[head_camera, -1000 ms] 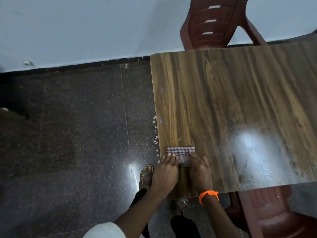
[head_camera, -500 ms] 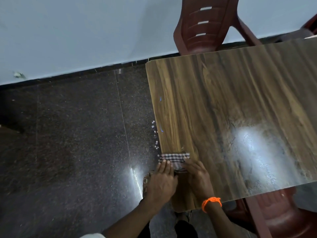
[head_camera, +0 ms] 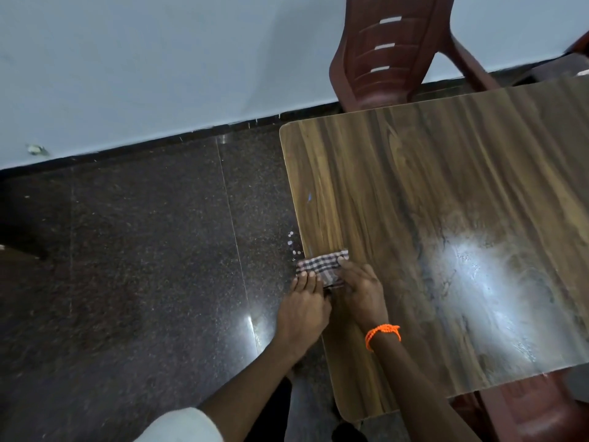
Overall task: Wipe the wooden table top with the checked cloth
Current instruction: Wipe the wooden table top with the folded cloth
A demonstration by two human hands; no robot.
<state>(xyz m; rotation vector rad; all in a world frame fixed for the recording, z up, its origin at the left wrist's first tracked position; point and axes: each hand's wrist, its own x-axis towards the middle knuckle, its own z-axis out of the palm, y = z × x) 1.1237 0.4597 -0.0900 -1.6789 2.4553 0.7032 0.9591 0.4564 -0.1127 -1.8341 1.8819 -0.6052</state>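
Head view: the folded checked cloth [head_camera: 322, 266] lies at the left edge of the wooden table top [head_camera: 446, 218], slightly overhanging it. Left hand [head_camera: 304, 309] and right hand [head_camera: 361, 290] press it with straight, flat fingers, side by side. An orange wristband [head_camera: 382, 334] circles the right wrist.

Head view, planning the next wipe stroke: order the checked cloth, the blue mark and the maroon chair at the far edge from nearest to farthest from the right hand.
1. Checked cloth, under its fingers.
2. Blue mark, near the table's left edge.
3. Maroon chair, by the wall.

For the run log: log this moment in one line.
step: wiping | checked cloth: table top left edge, overhanging | left hand: on cloth | right hand: on cloth
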